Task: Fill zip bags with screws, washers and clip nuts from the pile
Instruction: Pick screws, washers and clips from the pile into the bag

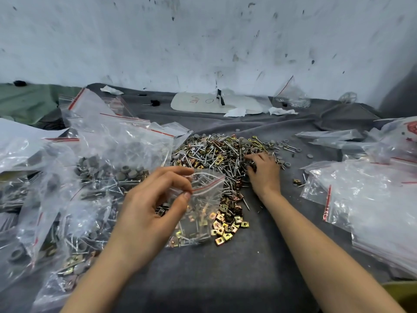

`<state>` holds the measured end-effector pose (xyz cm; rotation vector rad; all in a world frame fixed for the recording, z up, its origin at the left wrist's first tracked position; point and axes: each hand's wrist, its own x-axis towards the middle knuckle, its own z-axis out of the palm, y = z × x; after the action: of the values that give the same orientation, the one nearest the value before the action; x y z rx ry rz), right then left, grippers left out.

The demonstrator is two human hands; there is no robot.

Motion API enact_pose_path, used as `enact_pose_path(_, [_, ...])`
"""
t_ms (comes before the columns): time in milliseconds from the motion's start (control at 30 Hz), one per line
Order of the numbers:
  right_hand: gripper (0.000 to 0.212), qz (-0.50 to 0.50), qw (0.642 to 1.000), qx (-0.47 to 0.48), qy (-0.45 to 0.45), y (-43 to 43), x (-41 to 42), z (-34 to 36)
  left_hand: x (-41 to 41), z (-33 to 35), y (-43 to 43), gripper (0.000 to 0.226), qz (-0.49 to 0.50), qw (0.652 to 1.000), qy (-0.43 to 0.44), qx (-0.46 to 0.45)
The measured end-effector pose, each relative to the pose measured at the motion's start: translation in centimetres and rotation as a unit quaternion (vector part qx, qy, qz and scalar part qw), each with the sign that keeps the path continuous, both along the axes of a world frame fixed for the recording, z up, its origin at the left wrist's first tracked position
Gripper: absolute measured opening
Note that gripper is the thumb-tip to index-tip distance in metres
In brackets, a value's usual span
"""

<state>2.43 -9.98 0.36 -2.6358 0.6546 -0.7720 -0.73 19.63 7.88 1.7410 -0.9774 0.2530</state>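
Note:
A mixed pile (pixel 216 154) of silver screws, grey washers and gold clip nuts lies in the middle of the grey cloth. My left hand (pixel 155 199) pinches the mouth of a small clear zip bag (pixel 200 213) with a red stripe, held open just in front of the pile; a few clip nuts and screws sit in its bottom. My right hand (pixel 264 168) rests palm down on the pile's right side, its fingers curled into the screws and washers. Loose clip nuts (pixel 228 224) lie beside the bag.
Filled zip bags (pixel 90 177) heap up on the left. Empty zip bags (pixel 374 195) are stacked on the right. A white board (pixel 198 102), paper scraps and another bag (pixel 291 96) lie by the stained wall at the back. Grey cloth (pixel 237 272) covers the table.

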Motion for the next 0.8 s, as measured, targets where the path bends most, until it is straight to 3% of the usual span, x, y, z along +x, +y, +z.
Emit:
enact_pose_path(200, [0.016, -0.015, 0.995, -0.092, -0.022, 0.4, -1.1, -0.9, -0.5, 0.2, -0.3, 0.011, -0.003, 1.000, -0.005, 0.006])
enact_pose_path(367, [0.023, -0.011, 0.999, -0.042, 0.019, -0.2, -0.8, -0.6, -0.9, 0.7, 0.1, 0.010, -0.002, 1.000, -0.012, 0.007])
enact_pose_path(533, [0.015, 0.011, 0.999, -0.036, -0.028, 0.5, -0.7, -0.4, -1.2, 1.3, 0.6, 0.011, 0.006, 0.999, -0.031, 0.012])
enact_pose_path(700, [0.007, -0.014, 0.970, 0.148, -0.193, 3.5, -2.5, 2.9, -1.5, 1.8, 0.7, 0.011, -0.006, 0.999, -0.044, 0.024])
enact_pose_path(800, [0.005, 0.116, 0.916, 0.265, -0.279, 6.8, -4.3, 8.3, -1.2, 2.5, 0.7, 0.011, -0.015, 0.998, -0.056, 0.033])
